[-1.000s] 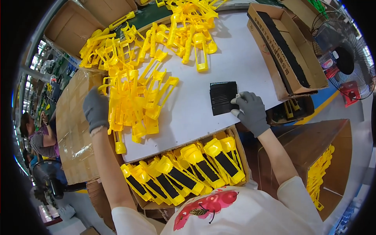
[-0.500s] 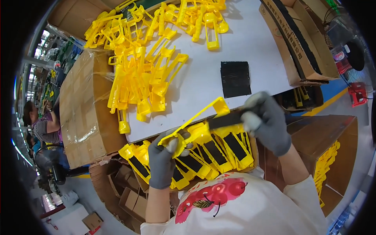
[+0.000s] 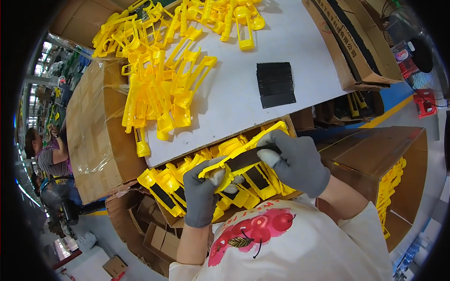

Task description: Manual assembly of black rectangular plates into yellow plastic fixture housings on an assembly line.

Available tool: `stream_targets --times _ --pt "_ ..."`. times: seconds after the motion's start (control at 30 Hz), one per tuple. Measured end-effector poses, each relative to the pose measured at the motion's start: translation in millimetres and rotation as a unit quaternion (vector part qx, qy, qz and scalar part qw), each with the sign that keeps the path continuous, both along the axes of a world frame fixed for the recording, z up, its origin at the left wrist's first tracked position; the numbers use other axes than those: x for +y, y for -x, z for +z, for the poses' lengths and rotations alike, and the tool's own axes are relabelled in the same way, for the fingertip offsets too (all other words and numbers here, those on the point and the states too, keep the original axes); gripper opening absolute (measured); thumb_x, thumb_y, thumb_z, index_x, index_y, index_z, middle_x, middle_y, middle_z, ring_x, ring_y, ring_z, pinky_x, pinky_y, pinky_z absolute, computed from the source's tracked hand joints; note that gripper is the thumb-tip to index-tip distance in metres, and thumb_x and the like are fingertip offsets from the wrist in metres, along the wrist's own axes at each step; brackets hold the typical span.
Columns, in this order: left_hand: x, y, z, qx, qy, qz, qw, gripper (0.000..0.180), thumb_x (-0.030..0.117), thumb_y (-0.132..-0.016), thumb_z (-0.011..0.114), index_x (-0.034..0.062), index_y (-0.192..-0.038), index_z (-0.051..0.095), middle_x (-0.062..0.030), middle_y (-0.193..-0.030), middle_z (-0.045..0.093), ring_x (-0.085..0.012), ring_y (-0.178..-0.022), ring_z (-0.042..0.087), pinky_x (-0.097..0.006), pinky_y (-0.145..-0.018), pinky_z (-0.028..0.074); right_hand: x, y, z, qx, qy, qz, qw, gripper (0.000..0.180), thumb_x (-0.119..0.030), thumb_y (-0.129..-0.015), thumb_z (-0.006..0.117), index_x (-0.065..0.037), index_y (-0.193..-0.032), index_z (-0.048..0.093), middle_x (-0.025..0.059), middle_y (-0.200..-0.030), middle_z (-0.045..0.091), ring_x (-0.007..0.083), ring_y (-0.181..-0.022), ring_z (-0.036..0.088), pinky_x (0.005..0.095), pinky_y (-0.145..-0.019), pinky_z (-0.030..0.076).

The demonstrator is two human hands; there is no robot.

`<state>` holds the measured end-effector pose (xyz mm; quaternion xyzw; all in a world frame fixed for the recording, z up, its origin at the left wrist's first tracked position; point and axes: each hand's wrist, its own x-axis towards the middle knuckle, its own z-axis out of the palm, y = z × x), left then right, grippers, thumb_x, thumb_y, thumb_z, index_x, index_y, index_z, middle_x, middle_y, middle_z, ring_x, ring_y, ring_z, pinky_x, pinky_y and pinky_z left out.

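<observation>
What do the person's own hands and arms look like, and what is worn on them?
The left hand and the right hand wear grey gloves with paler, whitish fingertips; the gloves end around the wrists. The forearms are bare. A short, loose white sleeve covers the upper right arm; the left sleeve is white too.

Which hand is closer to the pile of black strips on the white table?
The right hand: it's just below the pile of black strips in the picture. The left hand is farther, lower down and to the left.
</observation>
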<state>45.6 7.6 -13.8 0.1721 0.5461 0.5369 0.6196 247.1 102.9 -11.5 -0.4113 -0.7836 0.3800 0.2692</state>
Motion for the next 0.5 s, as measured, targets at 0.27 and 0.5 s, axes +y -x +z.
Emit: stream_targets --times 0.27,0.5 --pt "5 -13 9 0.066 0.032 -0.024 0.997 0.026 -0.004 -0.084 0.063 -0.0066 -0.109 0.065 -0.0115 -0.088 0.066 -0.0179 -0.072 0.068 -0.023 -0.057 0.052 -8 -10 3 -0.099 -0.123 -0.081 0.984 0.044 -0.041 -0.079 0.074 -0.012 -0.109 0.059 0.0072 -0.083 0.064 0.0236 -0.069 0.065 0.0307 -0.058 0.050" --pt "6 -4 3 0.095 0.056 -0.170 0.979 0.021 -0.003 -0.084 0.066 -0.0068 -0.105 0.066 -0.0121 -0.085 0.068 -0.0159 -0.066 0.068 -0.022 -0.053 0.054 -25 -41 -21 -0.112 0.089 0.034 0.989 0.023 -0.026 -0.079 0.076 -0.006 -0.089 0.069 0.0114 -0.074 0.067 0.0240 -0.063 0.065 0.0295 -0.058 0.050"
